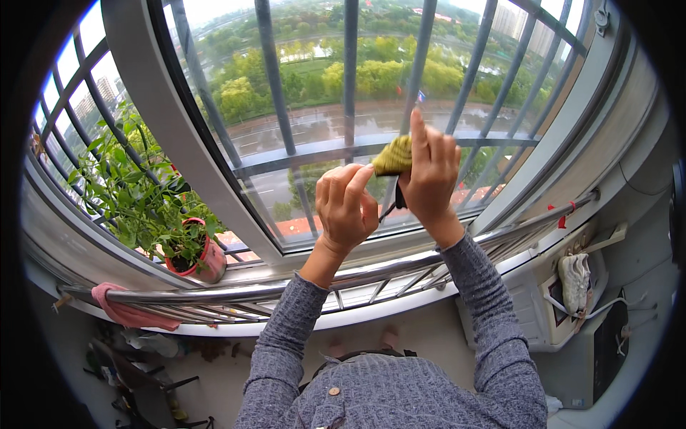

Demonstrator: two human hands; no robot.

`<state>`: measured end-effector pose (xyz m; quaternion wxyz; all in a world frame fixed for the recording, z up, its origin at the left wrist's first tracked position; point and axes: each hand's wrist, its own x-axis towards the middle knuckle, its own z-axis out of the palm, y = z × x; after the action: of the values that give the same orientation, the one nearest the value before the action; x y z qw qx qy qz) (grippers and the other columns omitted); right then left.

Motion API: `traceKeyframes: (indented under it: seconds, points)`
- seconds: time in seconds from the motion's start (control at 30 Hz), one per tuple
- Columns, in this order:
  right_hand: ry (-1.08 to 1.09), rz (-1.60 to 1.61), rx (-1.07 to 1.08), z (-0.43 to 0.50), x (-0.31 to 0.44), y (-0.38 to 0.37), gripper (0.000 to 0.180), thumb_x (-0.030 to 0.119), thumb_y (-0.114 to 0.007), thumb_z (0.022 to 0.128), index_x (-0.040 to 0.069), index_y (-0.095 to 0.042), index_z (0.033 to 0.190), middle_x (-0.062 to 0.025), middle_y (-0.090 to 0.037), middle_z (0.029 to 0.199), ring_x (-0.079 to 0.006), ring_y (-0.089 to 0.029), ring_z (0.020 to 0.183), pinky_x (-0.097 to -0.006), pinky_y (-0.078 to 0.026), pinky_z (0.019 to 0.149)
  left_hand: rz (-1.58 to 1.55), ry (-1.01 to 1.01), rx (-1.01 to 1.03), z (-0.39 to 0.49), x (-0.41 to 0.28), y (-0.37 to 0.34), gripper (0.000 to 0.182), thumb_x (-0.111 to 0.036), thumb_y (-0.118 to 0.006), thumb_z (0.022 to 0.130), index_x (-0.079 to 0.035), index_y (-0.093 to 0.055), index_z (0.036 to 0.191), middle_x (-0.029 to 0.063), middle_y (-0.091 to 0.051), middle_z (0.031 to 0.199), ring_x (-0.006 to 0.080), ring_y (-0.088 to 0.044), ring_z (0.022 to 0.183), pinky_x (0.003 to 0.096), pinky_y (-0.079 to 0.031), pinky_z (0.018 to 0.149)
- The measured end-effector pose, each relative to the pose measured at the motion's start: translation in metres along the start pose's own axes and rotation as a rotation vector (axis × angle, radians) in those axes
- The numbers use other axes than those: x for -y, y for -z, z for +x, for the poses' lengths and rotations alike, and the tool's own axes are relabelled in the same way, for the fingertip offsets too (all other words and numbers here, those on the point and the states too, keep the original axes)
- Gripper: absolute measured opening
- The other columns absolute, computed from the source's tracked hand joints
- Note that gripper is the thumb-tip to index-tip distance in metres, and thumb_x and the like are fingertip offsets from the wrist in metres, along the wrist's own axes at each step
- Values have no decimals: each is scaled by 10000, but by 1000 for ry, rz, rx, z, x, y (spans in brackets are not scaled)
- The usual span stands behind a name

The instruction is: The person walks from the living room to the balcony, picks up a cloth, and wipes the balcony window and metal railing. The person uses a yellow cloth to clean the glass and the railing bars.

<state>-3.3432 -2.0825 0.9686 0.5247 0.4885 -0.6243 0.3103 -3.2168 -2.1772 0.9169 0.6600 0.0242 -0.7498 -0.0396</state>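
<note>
Before the window pane, my right hand (433,174) grips an olive-green, ridged fabric pad (394,154) at its right side. The index finger of that hand points upward. A black strap (400,194) hangs beneath the pad, and a thin dark cord (387,213) runs down from it towards my left hand (345,201). The left fingers are curled, with a fingertip at the pad's lower left corner. Whether they hold the pad or the cord cannot be told. Behind both hands is the glass pane (316,120) in its white frame (142,69).
A steel handrail (241,294) crosses below my forearms, with a pink cloth (131,308) over its left end. A potted plant (206,263) stands on the sill. Metal bars (350,69) lie outside the glass. At right, white shoes (574,281) rest above a white appliance (501,316).
</note>
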Motion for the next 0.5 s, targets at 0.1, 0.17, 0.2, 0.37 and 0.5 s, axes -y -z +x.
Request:
traceKeyframes:
  seconds: [0.1,0.17,0.2,0.37,0.5]
  points:
    - [29,135,78,-34,2,-6,597,7,-581,803,-29,-544,1398,-91,-608,1025,-253,-565,896,-385,-415,792,7,18,-1,1,0,-1,428,40,-556,757,-15,-615,1178,167,-632,1062,316,-603,932,405,-481,822]
    - [17,289,34,-27,-13,-6,562,2,-620,789,-34,-521,1341,-160,-589,1123,-324,-558,991,-425,-420,856,11,53,-24,1,2,2,430,49,-544,761,-10,-607,1182,169,-632,1068,315,-604,940,404,-489,843]
    - [-12,328,-88,-13,-17,-9,562,11,-634,790,-33,-497,1333,-187,-560,1175,-353,-539,1039,-443,-411,896,18,76,-52,0,7,6,432,57,-536,762,-7,-602,1184,171,-631,1072,315,-604,943,403,-493,857]
    - [-45,244,-520,71,-34,-22,539,87,-616,884,-29,-423,1373,-247,-442,1355,-439,-422,1270,-506,-328,1066,-138,350,-210,-3,11,14,428,101,-483,775,17,-588,1182,170,-607,1091,263,-592,938,351,-512,812]
    - [167,205,-124,10,14,-49,524,126,-622,906,48,-497,1409,-135,-444,1499,-312,-433,1340,-490,-341,1080,-88,367,-305,-5,17,28,417,102,-474,783,19,-585,1177,169,-597,1104,249,-581,928,340,-513,795]
